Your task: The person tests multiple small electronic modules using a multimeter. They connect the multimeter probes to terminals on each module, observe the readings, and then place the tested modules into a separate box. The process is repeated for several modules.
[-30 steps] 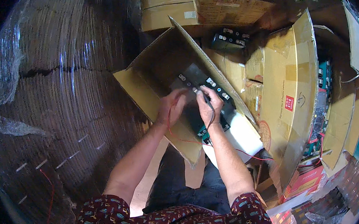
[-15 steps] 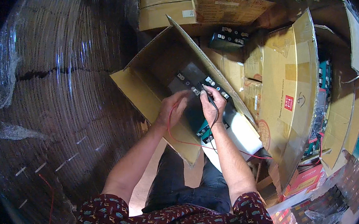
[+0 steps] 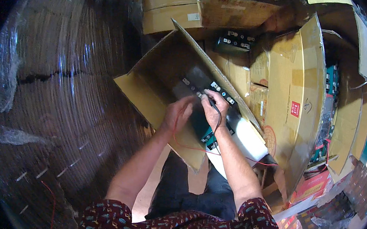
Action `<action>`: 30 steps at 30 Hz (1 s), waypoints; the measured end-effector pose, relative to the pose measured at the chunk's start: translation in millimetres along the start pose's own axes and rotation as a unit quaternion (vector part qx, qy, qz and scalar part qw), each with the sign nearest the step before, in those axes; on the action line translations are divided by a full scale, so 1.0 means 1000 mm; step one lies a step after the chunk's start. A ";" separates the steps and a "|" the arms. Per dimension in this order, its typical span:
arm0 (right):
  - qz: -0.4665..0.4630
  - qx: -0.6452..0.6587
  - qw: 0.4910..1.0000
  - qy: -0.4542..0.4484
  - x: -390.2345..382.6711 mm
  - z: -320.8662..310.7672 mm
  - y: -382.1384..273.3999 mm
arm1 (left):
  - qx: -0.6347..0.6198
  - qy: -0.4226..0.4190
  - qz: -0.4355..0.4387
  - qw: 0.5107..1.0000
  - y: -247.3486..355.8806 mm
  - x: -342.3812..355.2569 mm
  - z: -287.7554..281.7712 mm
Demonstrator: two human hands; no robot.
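An open cardboard box (image 3: 140, 95) stands in front of me with dark battery cells (image 3: 223, 92) inside, their metal terminals facing up. My right hand (image 3: 215, 112) pinches a black test probe (image 3: 213, 103), its fingertips by a terminal; the probe's tip is hard to make out. Slightly blurred, my left hand (image 3: 178, 113) is closed beside the cells, and a red wire (image 3: 189, 147) runs from it under my right forearm. Whatever its fingers grip is hidden. Teal cells (image 3: 210, 139) and a white sheet (image 3: 247, 141) lie at the box's near right end.
Plastic-wrapped stacked cardboard (image 3: 77, 108) fills the left side. Another battery cell (image 3: 233, 43) sits on cartons beyond the box. To the right, a tall open carton (image 3: 303, 82) stands close, with more cells and a meter-like device (image 3: 325, 122) behind its flap.
My right hand has shifted slightly left and its fingers sit lower along the probe. My left hand stays nearly in place, with a small blur. The view has shifted slightly.
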State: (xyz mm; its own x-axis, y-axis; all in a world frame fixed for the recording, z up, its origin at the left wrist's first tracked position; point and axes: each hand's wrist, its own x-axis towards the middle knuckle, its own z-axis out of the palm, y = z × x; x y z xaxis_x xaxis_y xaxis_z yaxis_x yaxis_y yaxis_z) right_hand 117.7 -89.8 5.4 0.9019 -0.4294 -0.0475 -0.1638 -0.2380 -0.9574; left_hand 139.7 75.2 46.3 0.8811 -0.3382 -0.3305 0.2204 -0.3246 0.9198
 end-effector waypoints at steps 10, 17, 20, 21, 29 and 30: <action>-0.097 -0.052 0.989 -0.096 0.026 0.017 0.002 | 0.002 -0.022 -0.006 1.000 -0.013 -0.001 0.000; -0.127 -0.084 0.984 -0.095 0.024 0.020 0.006 | 0.013 -0.016 0.019 1.000 -0.011 -0.002 -0.002; -0.130 -0.094 0.981 -0.104 0.023 0.023 0.003 | 0.000 -0.007 0.015 1.000 -0.012 -0.004 -0.005; -0.133 -0.093 0.981 -0.102 0.024 0.025 0.001 | 0.000 0.005 0.025 1.000 -0.011 -0.004 -0.006; -0.125 -0.067 0.987 -0.079 0.019 0.032 0.010 | 0.014 -0.010 0.000 1.000 0.006 -0.002 -0.003; -0.146 -0.066 0.985 -0.059 0.020 0.035 0.007 | -0.035 0.002 -0.023 0.999 -0.022 -0.005 -0.006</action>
State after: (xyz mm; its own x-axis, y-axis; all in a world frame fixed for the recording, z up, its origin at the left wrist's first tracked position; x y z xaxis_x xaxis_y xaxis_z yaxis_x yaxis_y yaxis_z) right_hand 148.3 -70.0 -12.6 0.9570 -0.2245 0.1839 0.0653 -0.4508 -0.8902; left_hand 132.7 89.5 29.2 0.8714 -0.3204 -0.3715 0.2886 -0.2776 0.9163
